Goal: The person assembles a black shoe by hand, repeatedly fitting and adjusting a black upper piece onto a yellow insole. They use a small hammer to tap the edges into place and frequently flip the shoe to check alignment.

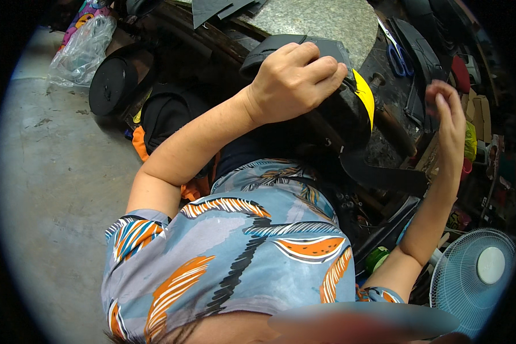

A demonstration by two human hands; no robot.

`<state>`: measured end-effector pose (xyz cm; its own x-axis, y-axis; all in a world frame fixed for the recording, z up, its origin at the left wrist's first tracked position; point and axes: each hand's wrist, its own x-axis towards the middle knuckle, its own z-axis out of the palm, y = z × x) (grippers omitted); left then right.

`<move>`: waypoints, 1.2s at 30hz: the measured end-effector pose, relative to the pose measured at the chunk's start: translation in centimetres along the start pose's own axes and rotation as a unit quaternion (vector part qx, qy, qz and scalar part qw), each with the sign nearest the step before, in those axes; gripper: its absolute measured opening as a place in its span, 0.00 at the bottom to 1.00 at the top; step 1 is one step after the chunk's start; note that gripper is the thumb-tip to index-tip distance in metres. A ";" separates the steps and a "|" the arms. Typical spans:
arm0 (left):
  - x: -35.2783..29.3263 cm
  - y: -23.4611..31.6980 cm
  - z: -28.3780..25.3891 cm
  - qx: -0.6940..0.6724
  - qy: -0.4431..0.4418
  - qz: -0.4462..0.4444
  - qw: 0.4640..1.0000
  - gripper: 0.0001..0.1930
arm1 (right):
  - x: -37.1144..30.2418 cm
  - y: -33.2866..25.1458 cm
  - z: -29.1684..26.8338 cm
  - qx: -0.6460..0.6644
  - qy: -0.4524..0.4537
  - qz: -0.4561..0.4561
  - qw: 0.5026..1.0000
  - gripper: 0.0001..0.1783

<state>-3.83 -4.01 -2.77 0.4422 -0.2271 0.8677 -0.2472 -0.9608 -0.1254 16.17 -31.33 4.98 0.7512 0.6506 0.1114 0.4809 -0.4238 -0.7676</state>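
My left hand (301, 80) is closed over the edge of a black padded piece (278, 45), at the top middle. A bright yellow strip (363, 97) shows just right of my knuckles, at that piece's side. My right hand (448, 112) is raised apart from it on the right, with its fingers bent inward and slightly blurred. Whatever its fingertips hold, if anything, is too small to make out. A black strap (384, 176) hangs below the piece and runs to the right, toward my right forearm.
Blue-handled scissors (399, 60) lie near a speckled round tabletop (338, 23). Beside them is a long black padded piece (415, 63). A roll of black webbing (113, 83) and a clear plastic bag (86, 54) are at the upper left. A fan (470, 275) stands at the lower right.
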 end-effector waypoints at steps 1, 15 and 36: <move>0.0 0.0 0.0 -0.004 0.001 -0.006 1.000 0.09 | -0.9 0.4 -0.8 -0.021 -0.069 0.023 0.997 0.10; 0.5 0.0 0.4 -0.024 -0.015 -0.043 0.999 0.12 | -15.6 -1.9 2.0 -0.228 -0.274 0.114 0.927 0.55; 5.0 -2.4 -0.3 -0.114 -0.157 -0.227 0.954 0.12 | -10.2 -4.4 6.2 0.138 0.053 -0.131 0.980 0.54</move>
<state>-1.28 -2.77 1.98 0.7759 0.1344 0.6164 -0.1340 -0.9196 0.3692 3.61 -32.24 3.31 0.6672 0.6398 0.3814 0.5337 -0.0535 -0.8440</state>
